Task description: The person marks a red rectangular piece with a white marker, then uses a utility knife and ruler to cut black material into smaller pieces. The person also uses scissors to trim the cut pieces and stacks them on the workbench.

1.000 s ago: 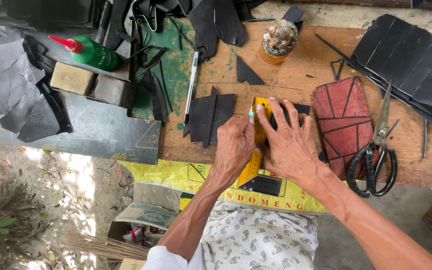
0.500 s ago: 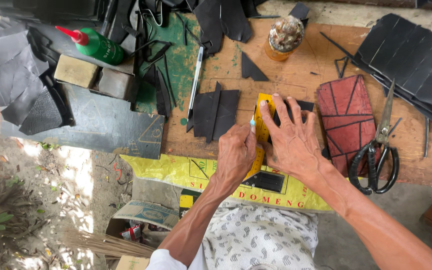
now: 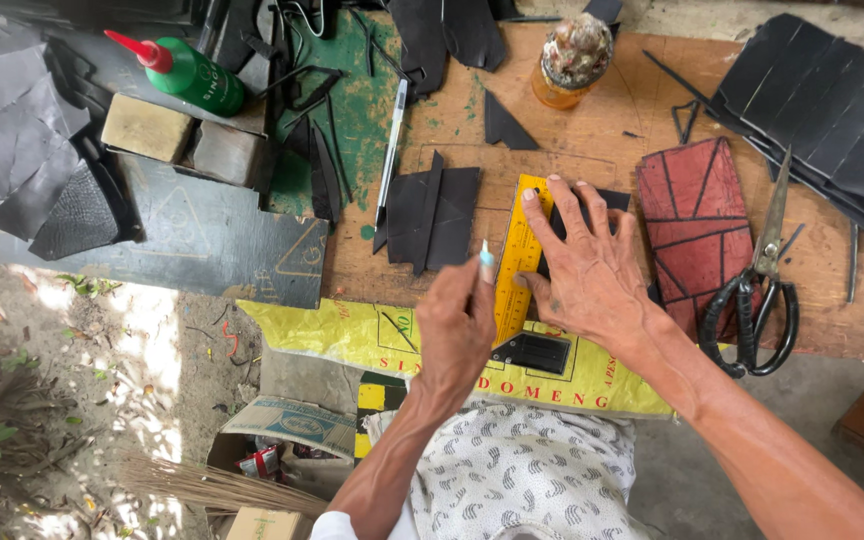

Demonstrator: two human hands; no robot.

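Head view: a yellow ruler [image 3: 518, 250] lies lengthwise on the wooden desk [image 3: 592, 120], near its front edge, over a dark piece of leather [image 3: 607, 200]. The right hand [image 3: 587, 265] is spread flat, fingers splayed, pressing the ruler and the leather down. The left hand [image 3: 455, 325] is clenched around a small pale-tipped cutting tool [image 3: 485, 255], its tip standing against the ruler's left edge. Just left of the ruler sit overlapped black leather pieces [image 3: 430, 215], and a white pen [image 3: 390, 150] lies beyond them. Right of the pressing hand rests a red-brown panel [image 3: 697, 225] marked with dark lines, and black-handled scissors [image 3: 752, 290] lie beside it near the desk edge. At the far side stand a jar [image 3: 572, 65] and a black triangular offcut [image 3: 504, 125]. A stack of black strips [image 3: 822, 100] occupies the far right corner. A green bottle [image 3: 187, 70] with a red nozzle lies at far left, near 2 blocks [image 3: 182, 140]. A yellow printed bag [image 3: 352, 335] hangs below the desk edge.
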